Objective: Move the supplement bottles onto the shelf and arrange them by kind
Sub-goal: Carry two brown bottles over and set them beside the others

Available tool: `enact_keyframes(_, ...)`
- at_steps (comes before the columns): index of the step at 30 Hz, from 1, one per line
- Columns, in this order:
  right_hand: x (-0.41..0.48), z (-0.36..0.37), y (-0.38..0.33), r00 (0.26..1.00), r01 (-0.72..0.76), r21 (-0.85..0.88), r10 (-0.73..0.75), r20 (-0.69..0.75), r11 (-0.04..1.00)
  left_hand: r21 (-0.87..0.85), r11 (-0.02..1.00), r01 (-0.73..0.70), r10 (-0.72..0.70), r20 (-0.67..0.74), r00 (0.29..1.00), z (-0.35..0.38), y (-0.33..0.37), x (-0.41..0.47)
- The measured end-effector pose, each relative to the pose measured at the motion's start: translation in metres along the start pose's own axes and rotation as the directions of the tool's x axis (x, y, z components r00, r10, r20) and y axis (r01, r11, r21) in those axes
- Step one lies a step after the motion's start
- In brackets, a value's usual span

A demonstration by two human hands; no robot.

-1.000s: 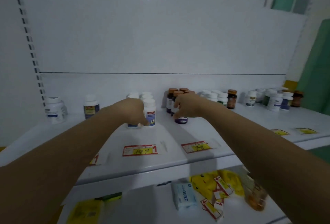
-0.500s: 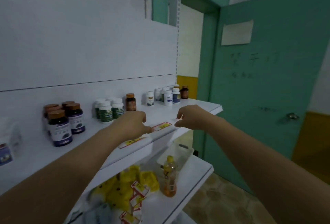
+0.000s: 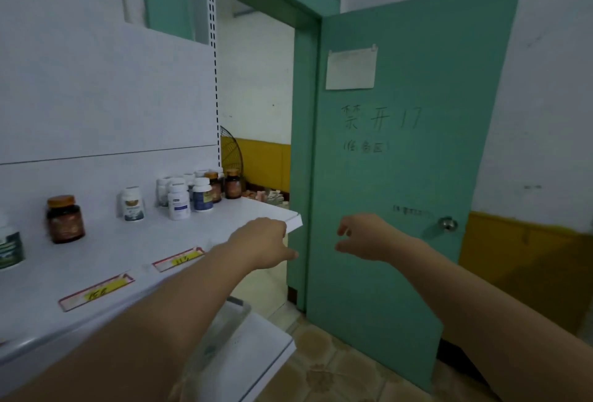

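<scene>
Head camera looks past both forearms toward the right end of the white painted-metal shelf (image 3: 128,251). The left hand (image 3: 266,246) hovers over the shelf's front corner, fingers loosely curled, grasping nothing. The right hand (image 3: 369,238) hangs beyond the shelf edge, before the teal door (image 3: 401,161), thumb and fingers slack and apart, likewise empty.

Every bottle in view already stands on the shelf, left of and beyond the left hand. Farthest from it, at the frame edge, is a green-labelled bottle (image 3: 9,249). Nearer stands a glossy amber bottle with an orange lid (image 3: 65,220), then a lone white plastic bottle with a dark label (image 3: 132,204). Beyond the left hand's knuckles sits a tight cluster of white screw-cap bottles (image 3: 179,201), with brown amber bottles (image 3: 232,183) at its far side.

The moving looks largely done, but the sorting seems unfinished: amber and white kinds mix in that cluster, and the single ones stand apart from any group. Whether more bottles wait elsewhere cannot be told. All are smooth upright cylinders. Red-framed paper price tags (image 3: 96,289) lie flat just left of the left forearm.
</scene>
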State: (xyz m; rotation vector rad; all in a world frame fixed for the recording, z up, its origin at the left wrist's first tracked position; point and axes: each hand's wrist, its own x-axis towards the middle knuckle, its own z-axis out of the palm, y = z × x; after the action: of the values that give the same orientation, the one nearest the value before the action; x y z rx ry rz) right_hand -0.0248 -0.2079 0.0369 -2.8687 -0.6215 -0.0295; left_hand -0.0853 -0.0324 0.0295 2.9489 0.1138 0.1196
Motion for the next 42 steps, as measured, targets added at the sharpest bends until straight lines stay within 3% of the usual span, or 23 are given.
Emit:
enact_keyframes(7, 0.105, 0.012, 0.013, 0.996, 0.086, 0.047, -0.085, -0.027, 0.995, -0.051, 0.998, 0.034, -0.038, -0.075, 0.996, 0.001, -0.019, 0.1)
enact_keyframes(12, 0.186, 0.019, -0.011, 0.981, 0.196, 0.034, -0.196, -0.01, 0.98, -0.073, 0.988, 0.134, -0.144, -0.165, 0.976, -0.006, -0.06, 0.155)
enact_keyframes(18, 0.277, 0.03, -0.041, 0.946, 0.32, 0.104, -0.323, 0.014, 0.942, -0.074, 0.946, 0.315, -0.318, -0.392, 0.863, -0.014, -0.111, 0.223)
enact_keyframes(22, 0.335, 0.045, -0.056, 0.927, 0.366, 0.215, -0.376, 0.007, 0.906, 0.016, 0.884, 0.468, -0.41, -0.457, 0.789, -0.014, -0.134, 0.258)
enact_keyframes(28, 0.406, 0.064, -0.08, 0.851, 0.501, 0.371, -0.523, -0.047, 0.782, 0.149, 0.728, 0.67, -0.56, -0.434, 0.705, -0.004, -0.188, 0.305)
enact_keyframes(33, 0.445, 0.076, -0.096, 0.75, 0.589, 0.529, -0.657, -0.076, 0.611, 0.02, 0.638, 0.77, -0.699, -0.405, 0.589, -0.005, -0.2, 0.323)
enact_keyframes(36, 0.46, 0.085, -0.104, 0.726, 0.569, 0.627, -0.683, -0.079, 0.532, -0.034, 0.581, 0.813, -0.761, -0.379, 0.527, -0.008, -0.197, 0.327)
enact_keyframes(42, 0.468, 0.092, -0.112, 0.681, 0.535, 0.727, -0.729, -0.071, 0.43, -0.113, 0.559, 0.821, -0.789, -0.378, 0.485, -0.012, -0.191, 0.329)
